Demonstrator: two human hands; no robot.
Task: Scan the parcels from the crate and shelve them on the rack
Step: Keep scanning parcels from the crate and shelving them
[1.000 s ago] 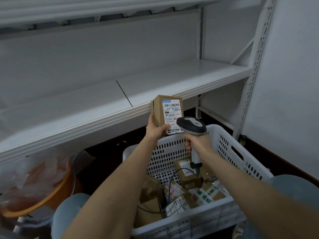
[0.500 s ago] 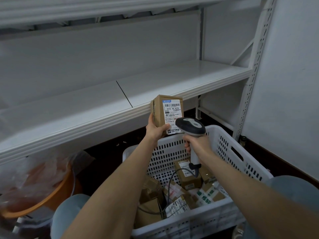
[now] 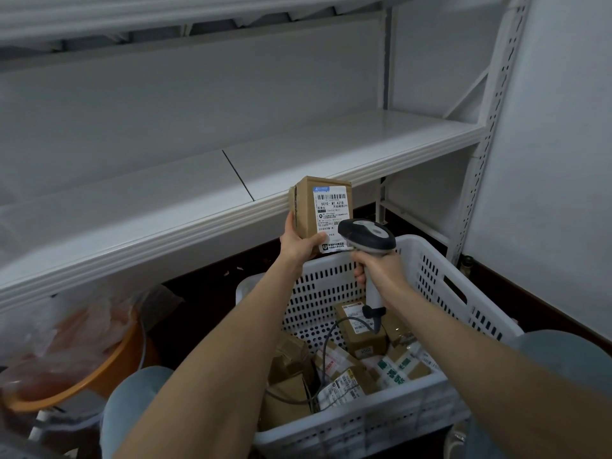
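place: parcel storeroom | evidence: white metal rack point(image 3: 331, 160), plastic crate point(image 3: 418, 250) of labelled parcels point(image 3: 364, 342), handheld barcode scanner point(image 3: 367, 236)

Reaching freely along the long white metal shelf board point(image 3: 331, 154), with tall open room up to the white upper shelf point(image 3: 165, 14). Meeting, on the right, the white perforated steel upright point(image 3: 490, 127) and a slanted white brace point(image 3: 463, 96) closing that bay. Bumping, in front of the board's lip, into the small brown cardboard parcel point(image 3: 306, 207) gripped by the left hand point(image 3: 298, 243) and the grey handheld scanner point(image 3: 367, 235) gripped by the right hand point(image 3: 381, 270), just beside it. Going down into the white perforated plastic crate point(image 3: 463, 270) only around 2 forearms, landing on heaped cardboard parcels point(image 3: 361, 329) and a dark looping cable point(image 3: 331, 329). Running, at lower left, into an orange round plastic basin point(image 3: 99, 369) under clear plastic bags point(image 3: 49, 332).
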